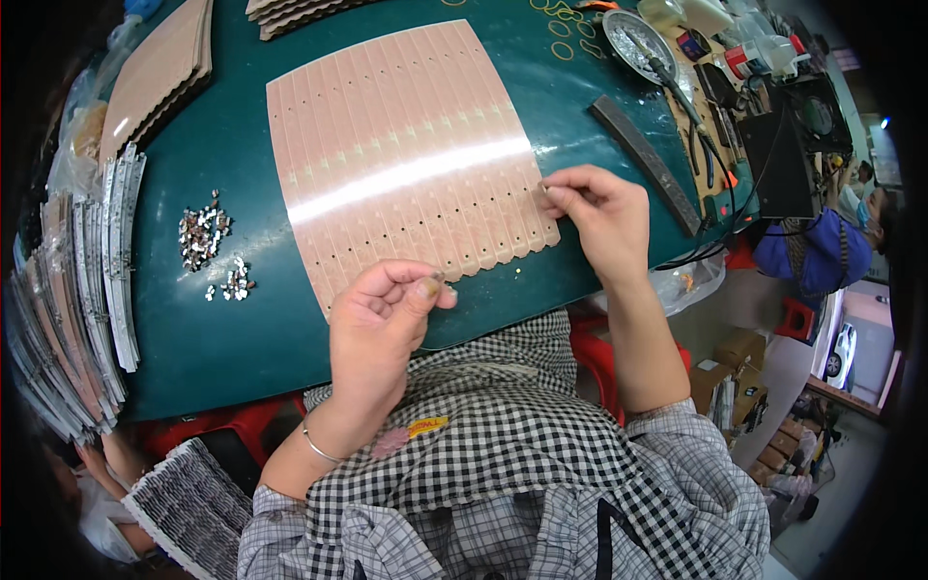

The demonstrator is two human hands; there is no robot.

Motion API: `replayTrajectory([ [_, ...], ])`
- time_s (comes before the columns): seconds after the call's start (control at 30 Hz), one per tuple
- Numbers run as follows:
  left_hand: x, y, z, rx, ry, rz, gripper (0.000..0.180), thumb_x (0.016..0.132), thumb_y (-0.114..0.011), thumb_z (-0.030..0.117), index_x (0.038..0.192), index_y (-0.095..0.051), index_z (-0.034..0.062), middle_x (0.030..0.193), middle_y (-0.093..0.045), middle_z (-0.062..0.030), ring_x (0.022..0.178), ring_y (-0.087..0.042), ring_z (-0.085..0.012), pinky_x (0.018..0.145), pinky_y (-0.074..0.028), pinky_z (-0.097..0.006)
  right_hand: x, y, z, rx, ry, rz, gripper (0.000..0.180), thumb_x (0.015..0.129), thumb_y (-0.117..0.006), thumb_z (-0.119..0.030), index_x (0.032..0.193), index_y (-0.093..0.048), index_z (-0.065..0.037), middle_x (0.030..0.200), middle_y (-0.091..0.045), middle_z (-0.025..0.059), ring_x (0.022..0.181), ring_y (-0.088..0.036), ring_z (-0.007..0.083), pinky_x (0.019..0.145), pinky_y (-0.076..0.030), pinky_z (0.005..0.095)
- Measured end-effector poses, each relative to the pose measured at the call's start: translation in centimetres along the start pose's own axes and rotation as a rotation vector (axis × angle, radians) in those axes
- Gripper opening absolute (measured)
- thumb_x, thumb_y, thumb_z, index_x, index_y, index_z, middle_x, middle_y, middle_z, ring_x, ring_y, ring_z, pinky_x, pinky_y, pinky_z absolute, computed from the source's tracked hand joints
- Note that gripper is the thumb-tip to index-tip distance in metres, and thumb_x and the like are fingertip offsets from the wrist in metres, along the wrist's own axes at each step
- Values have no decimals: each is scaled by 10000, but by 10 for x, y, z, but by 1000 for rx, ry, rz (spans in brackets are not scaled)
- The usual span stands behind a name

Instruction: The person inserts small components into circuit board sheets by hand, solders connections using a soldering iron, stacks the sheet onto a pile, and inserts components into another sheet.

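The pink perforated panel (406,155) lies flat on the green counter (242,319). The right hand (594,217) pinches its right edge; the left hand (382,324) is curled, perhaps pinching a tiny component. The panel looks thin, light, bendable; best held by its edges.
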State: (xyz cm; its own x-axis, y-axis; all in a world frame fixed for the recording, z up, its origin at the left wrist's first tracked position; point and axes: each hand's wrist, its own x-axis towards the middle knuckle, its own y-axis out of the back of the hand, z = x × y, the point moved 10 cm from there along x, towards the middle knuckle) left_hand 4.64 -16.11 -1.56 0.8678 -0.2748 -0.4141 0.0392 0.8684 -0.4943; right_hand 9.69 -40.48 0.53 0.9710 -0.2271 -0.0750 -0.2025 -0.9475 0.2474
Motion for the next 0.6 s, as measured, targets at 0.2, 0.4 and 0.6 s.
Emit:
replayTrajectory([
  [0.2,0,21,12,65,-52,48,181,974,-614,88,1120,-623,-19,901,-653,-107,499,-346,-2,441,-241,-162,11,0,-19,-275,326,1,121,774,-719,50,877,-747,-8,857,-708,69,809,-672,156,723,-524,271],
  [0.4,0,31,12,53,-34,67,181,959,-635,93,1108,-613,-7,892,-669,-129,487,-352,6,433,-240,-155,11,-2,-20,-292,325,-8,107,764,-734,43,856,-749,-9,874,-704,59,816,-660,156,723,-518,271],
  [0.6,1,30,11,21,-13,35,183,941,-654,80,1101,-619,-2,910,-717,-135,514,-387,17,448,-259,-151,10,-5,-19,-307,294,-23,101,764,-740,35,849,-754,-18,872,-703,57,822,-653,152,718,-513,271],
])
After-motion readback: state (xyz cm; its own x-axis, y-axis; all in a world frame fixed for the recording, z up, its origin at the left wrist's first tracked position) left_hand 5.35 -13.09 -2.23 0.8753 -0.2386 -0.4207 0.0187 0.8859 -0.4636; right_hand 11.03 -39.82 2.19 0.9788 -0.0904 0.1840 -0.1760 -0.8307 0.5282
